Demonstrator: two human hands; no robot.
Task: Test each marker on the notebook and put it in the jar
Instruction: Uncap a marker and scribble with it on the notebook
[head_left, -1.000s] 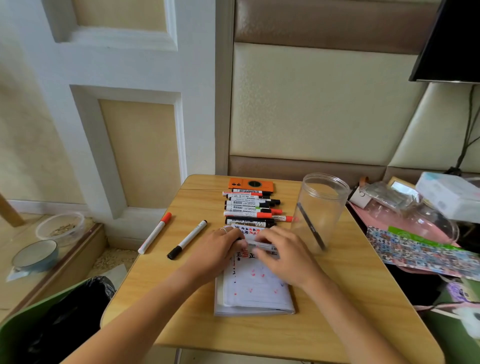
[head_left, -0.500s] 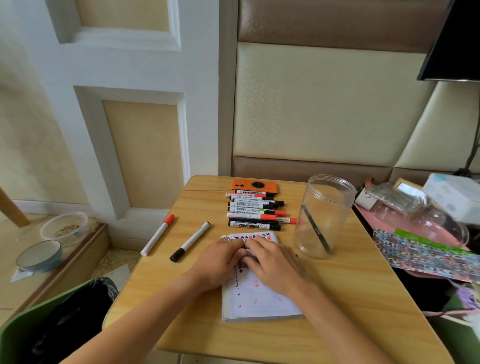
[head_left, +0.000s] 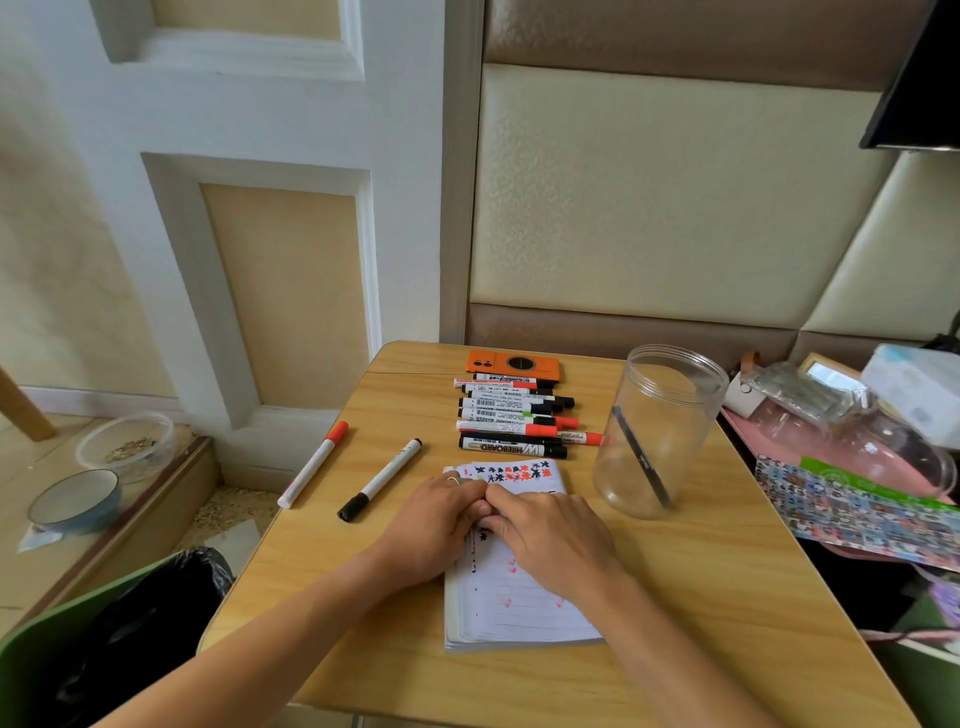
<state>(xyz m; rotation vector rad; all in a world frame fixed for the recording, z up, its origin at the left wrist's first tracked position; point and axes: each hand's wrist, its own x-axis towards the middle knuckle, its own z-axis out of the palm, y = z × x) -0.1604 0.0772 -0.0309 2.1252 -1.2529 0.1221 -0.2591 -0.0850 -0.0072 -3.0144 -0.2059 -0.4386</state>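
**A:** Both sets of fingertips meet right over the notebook. Our left hand and right hand lie knuckles-up, fingers curled in and pressed tip to tip. Can't tell whether there's a marker pinched in there, the backs of our hands cover it. Ring shows on a left finger.

**B:** Yep, same read. We've got both palms low on the top half of the page, which is full of black and red test scribbles, esp. along the far edge.

**A:** Going outward: row of markers lies just beyond the notebook, stacked side by side, black and red caps, w/ an orange case touching the far end of the row.

**B:** Clear jar stands upright to our right, near the notebook but apart, lid off, one dark marker leaning inside it.

**A:** Left of us, two loose ones on the wooden table: a black-capped marker and a red-capped marker, both diagonal, well apart from the row.

**B:** Off the table's left edge, a green bin w/ black liner.
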